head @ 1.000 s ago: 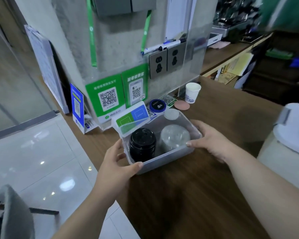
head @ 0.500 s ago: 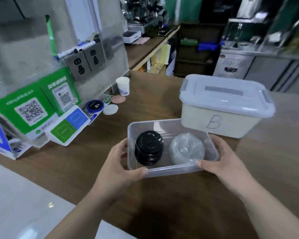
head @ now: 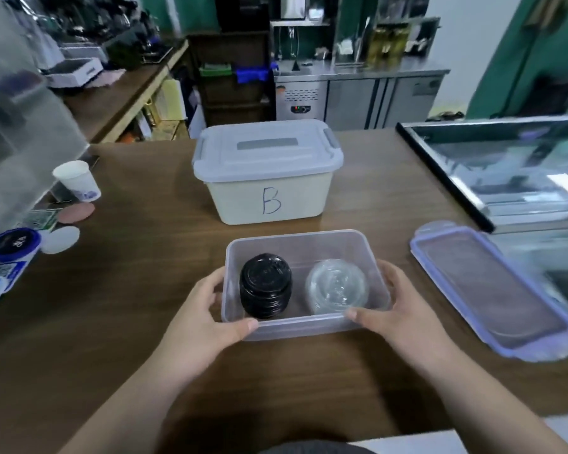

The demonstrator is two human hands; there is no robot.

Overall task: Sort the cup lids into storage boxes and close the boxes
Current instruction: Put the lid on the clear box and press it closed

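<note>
A clear plastic storage box (head: 295, 240) sits open on the wooden counter in front of me. Inside it stand a stack of black cup lids (head: 265, 285) on the left and a stack of clear cup lids (head: 336, 286) on the right. My left hand (head: 204, 319) grips the box's left end, thumb over the near rim. My right hand (head: 397, 312) grips its right end the same way. The box's flat lid with purple clips (head: 492, 290) lies on the counter to the right. Behind stands a cream box marked B (head: 269, 178), its grey lid closed.
A white paper cup (head: 77, 181), a pink coaster (head: 76, 213), a white disc (head: 60, 239) and a blue-rimmed round tin (head: 14, 244) lie at the left. A glass display case (head: 505, 165) fills the right. Open counter (head: 138, 273) lies left of the clear box.
My view has swung right, away from the wall with the QR signs. Both hands have carried the clear box along the counter to a spot in front of box B.
</note>
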